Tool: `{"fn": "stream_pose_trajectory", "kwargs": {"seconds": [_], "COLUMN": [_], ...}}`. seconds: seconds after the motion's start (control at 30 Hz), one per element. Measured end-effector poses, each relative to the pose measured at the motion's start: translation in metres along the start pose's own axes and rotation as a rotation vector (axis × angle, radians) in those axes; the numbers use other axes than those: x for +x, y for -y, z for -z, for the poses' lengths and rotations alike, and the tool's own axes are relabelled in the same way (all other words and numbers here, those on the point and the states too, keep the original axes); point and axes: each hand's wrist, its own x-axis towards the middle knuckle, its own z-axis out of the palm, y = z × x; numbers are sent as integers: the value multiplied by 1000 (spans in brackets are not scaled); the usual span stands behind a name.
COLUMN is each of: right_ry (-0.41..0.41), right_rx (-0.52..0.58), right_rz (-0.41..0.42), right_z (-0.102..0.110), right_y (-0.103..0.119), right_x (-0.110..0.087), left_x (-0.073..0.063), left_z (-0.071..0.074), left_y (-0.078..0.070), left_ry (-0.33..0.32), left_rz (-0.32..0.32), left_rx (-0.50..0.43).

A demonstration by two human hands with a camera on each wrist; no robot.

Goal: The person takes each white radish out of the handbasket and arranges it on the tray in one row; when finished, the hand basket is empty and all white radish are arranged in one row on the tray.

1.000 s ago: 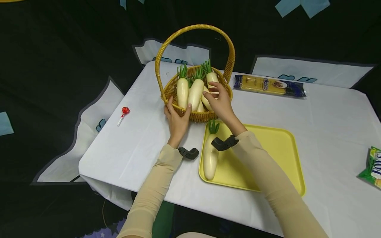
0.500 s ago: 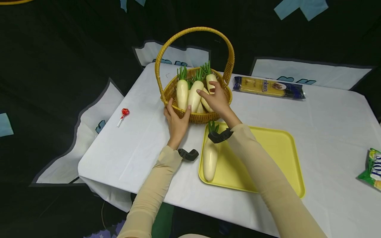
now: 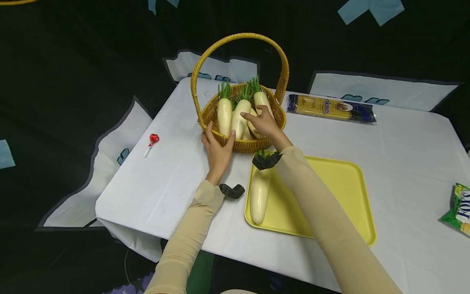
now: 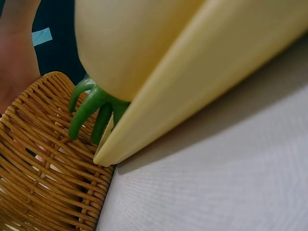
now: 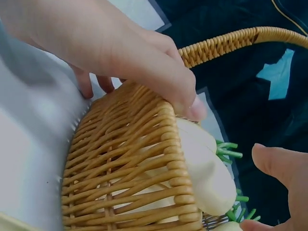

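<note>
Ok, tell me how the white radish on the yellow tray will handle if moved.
The white radish looks smooth and glossy, so it may slip when gripped. Its rounded body will likely roll sideways, though the rimmed yellow tray may contain it.

And there's the basket (image 3: 253, 145) on the worktop (image 3: 411, 171), radishes (image 3: 224, 116) inside. Make it the dial's centre, twelve pointing away from the person: left hand (image 3: 218, 155) at its seven o'clock rim, right hand (image 3: 267, 125) over the radishes' four o'clock side. Lollipop (image 3: 154, 138) out near nine, packet (image 3: 332, 109) at three, tray (image 3: 338, 183) towards five, another radish (image 3: 259, 198) along its nine o'clock side, snack bag (image 3: 460, 210) far off near four!
</note>
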Motion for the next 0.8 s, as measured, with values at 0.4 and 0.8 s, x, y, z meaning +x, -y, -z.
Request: {"fn": "stream_pose_trajectory", "kwargs": {"seconds": [0.4, 0.8], "right_ry": [22, 3], "right_rx": [29, -39], "right_rz": [-137, -149], "right_z": [-3, -12], "right_y": [6, 7], "right_x": [9, 15], "left_x": [3, 2], "left_z": [2, -1], "left_y": [1, 1], "left_ry": [-6, -6], "left_rz": [1, -3], "left_rx": [9, 12]}}
